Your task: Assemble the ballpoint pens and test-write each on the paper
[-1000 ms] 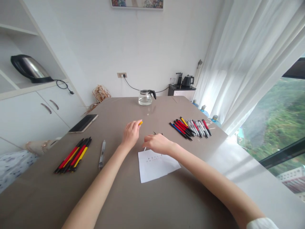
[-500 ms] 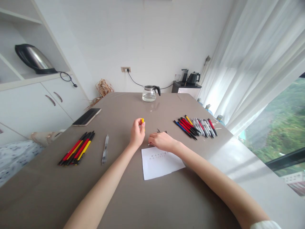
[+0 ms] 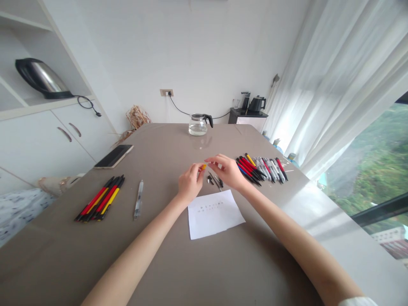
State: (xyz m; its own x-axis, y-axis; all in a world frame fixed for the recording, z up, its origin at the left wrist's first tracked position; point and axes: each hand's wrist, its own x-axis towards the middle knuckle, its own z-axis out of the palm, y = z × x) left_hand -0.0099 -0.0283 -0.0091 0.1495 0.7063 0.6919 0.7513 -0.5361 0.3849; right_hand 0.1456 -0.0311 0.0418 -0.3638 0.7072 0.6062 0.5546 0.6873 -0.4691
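My left hand (image 3: pixel 190 182) is closed around a yellow pen barrel (image 3: pixel 204 167), with only its end showing above the fingers. My right hand (image 3: pixel 225 170) is pinched right beside that end; whatever is between its fingertips is too small to make out. Below the hands lie loose pen parts: small black and white pieces (image 3: pixel 210 179), a thin dark refill (image 3: pixel 216 182) and a black piece (image 3: pixel 221 183) partly by the right hand. Closer to me, a white sheet of paper (image 3: pixel 213 223) carries two short lines of writing.
Red, yellow and black pens (image 3: pixel 101 199) lie in a bunch at left, beside a single clear pen (image 3: pixel 138 199). A larger group of pens (image 3: pixel 261 169) lies at right. A phone (image 3: pixel 114 156) rests on the left edge; a glass pot (image 3: pixel 197 126) stands at the far end.
My right hand has lifted from the loose parts and come up to the yellow barrel's end. My left hand has shifted right and tilted the barrel, and the loose parts are now uncovered.
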